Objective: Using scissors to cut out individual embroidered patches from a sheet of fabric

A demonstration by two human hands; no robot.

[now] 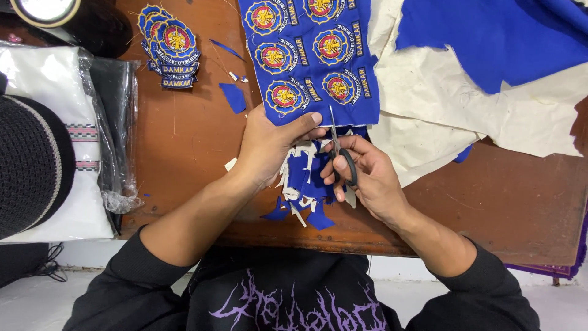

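Observation:
My left hand [269,144] pinches the near edge of a blue fabric sheet [315,58] covered with several round embroidered badges. My right hand [367,175] grips black-handled scissors [339,150], blades pointing up into the sheet's lower edge beside my left thumb. A heap of blue and white fabric scraps [303,190] lies under both hands on the brown wooden table [184,141].
A stack of cut-out badges [171,49] sits at the far left of the table. Cream backing cloth [441,104] and plain blue fabric [496,37] spread to the right. A bagged white textile [55,122] and a dark knitted cap [30,162] lie at left.

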